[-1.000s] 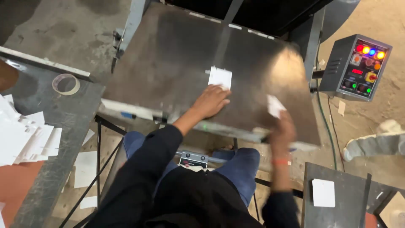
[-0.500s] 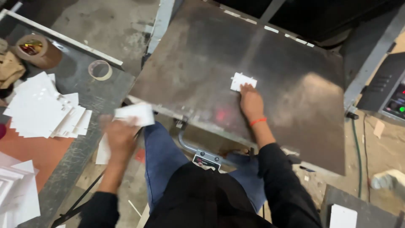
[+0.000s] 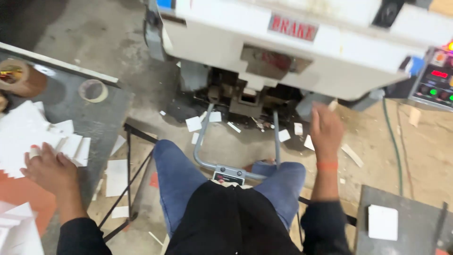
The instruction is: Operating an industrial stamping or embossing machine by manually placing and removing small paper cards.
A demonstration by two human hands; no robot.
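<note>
I sit facing a white machine (image 3: 302, 52); my blue-jeaned knees are below it. My left hand (image 3: 47, 167) lies fingers apart on a loose pile of white cards (image 3: 28, 134) on the grey table (image 3: 101, 115) at my left. My right hand (image 3: 325, 130) is raised and blurred in front of the machine's lower edge. A small white sliver (image 3: 333, 105) shows at its fingertips; whether the hand grips it is unclear.
Two tape rolls (image 3: 93, 90) (image 3: 19, 78) lie on the left table. A control box with lit buttons (image 3: 436, 80) stands at right, above a green cable (image 3: 395, 141). A metal pedal frame (image 3: 226, 171) and paper scraps (image 3: 198, 123) are on the floor. One white card (image 3: 383, 222) lies on a small right table.
The flat metal plate is out of view and the white machine front now fills the top. My left hand has reached the card pile. My right hand has left the card on the plate.
</note>
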